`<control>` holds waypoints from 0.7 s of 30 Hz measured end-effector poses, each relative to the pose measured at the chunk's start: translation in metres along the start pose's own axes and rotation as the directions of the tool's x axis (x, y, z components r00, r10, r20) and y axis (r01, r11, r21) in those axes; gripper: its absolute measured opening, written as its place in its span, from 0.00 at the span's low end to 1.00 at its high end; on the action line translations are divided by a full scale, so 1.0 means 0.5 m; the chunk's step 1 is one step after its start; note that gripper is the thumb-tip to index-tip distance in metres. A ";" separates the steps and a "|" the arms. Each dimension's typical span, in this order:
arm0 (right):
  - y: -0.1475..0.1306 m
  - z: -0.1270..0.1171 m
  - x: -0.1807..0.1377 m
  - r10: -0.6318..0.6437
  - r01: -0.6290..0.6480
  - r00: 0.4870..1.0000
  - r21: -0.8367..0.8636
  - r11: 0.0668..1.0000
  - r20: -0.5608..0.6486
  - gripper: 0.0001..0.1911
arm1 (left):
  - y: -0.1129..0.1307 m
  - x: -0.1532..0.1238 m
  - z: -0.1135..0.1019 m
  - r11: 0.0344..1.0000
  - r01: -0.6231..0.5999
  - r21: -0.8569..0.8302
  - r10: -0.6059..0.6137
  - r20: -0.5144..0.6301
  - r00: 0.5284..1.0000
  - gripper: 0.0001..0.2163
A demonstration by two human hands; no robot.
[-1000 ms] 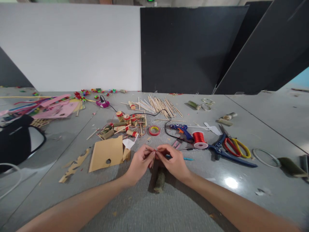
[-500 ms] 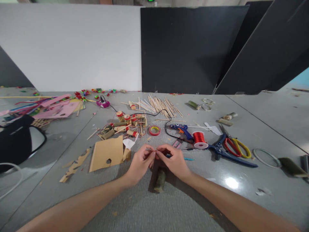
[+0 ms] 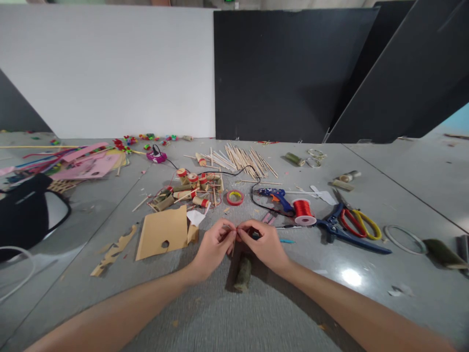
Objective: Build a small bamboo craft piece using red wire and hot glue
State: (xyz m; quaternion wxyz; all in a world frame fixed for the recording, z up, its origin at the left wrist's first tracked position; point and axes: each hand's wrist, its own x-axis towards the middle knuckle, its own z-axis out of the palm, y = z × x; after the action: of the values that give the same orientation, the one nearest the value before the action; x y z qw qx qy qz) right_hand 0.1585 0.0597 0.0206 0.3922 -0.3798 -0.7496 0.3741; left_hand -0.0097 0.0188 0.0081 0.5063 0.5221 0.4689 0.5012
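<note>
Close together at the centre, my left hand [image 3: 214,244] and my right hand [image 3: 266,244] are closed in a pinch, fingertips nearly touching. A thin wooden stick [image 3: 233,250] pokes down from under my left fingers. Whatever sits between my right fingertips is too small to make out. Just below the hands, a short green bamboo piece [image 3: 243,276] lies on the grey floor. Beyond the fingertips lies a roll of red tape [image 3: 235,197]. A blue glue gun [image 3: 278,198] and a spool of red wire [image 3: 303,212] are to the right of it.
Shears with blue handles [image 3: 348,234] and scissors [image 3: 361,222] lie at the right. Cardboard with a hole [image 3: 161,234] is at the left, near a pile of bamboo pieces [image 3: 183,190]. Loose sticks [image 3: 249,161] lie further back, before upright panels [image 3: 286,73]. A black cord [image 3: 252,193] runs across.
</note>
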 end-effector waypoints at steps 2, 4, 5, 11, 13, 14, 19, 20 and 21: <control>-0.001 0.000 -0.001 -0.001 0.001 1.000 -0.014 1.000 -0.004 0.06 | 0.000 -0.001 0.000 1.000 0.007 0.003 -0.007 -0.009 1.000 0.10; -0.002 0.000 -0.002 -0.003 0.003 1.000 -0.026 1.000 -0.010 0.06 | 0.002 -0.002 0.001 1.000 0.012 -0.004 -0.012 -0.021 1.000 0.10; -0.003 0.000 -0.002 -0.005 0.005 1.000 -0.030 1.000 -0.016 0.06 | 0.004 -0.002 0.002 1.000 0.013 -0.006 -0.013 -0.024 1.000 0.09; -0.007 0.000 -0.004 -0.021 0.019 0.999 -0.052 0.998 -0.038 0.06 | 0.017 -0.005 0.004 1.000 0.010 0.002 -0.010 -0.036 0.999 0.09; -0.008 0.000 -0.005 -0.029 0.026 0.999 -0.059 0.998 -0.044 0.06 | 0.016 -0.004 0.004 1.000 0.026 -0.014 -0.026 -0.035 0.999 0.10; -0.009 0.000 -0.005 -0.030 0.027 0.999 -0.061 0.998 -0.043 0.06 | 0.015 -0.004 0.003 0.999 0.033 -0.019 -0.033 -0.033 0.999 0.10; -0.008 0.000 -0.007 -0.028 0.026 0.999 -0.065 0.998 -0.031 0.05 | 0.007 0.000 -0.001 0.999 0.033 -0.007 -0.034 -0.021 0.999 0.13; -0.006 0.001 -0.007 -0.035 0.032 0.999 -0.069 0.997 -0.032 0.05 | 0.006 0.001 -0.001 1.000 0.030 -0.008 -0.030 -0.019 0.999 0.13; -0.005 0.001 -0.007 -0.044 0.041 0.999 -0.075 0.996 -0.032 0.05 | 0.006 0.001 -0.001 1.000 0.028 -0.009 -0.029 -0.016 0.999 0.12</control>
State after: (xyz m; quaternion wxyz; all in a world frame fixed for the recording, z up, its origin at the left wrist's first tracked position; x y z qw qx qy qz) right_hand 0.1589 0.0554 0.0213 0.3982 -0.3843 -0.7643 0.3310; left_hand -0.0104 0.0194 0.0113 0.5119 0.5089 0.4782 0.5004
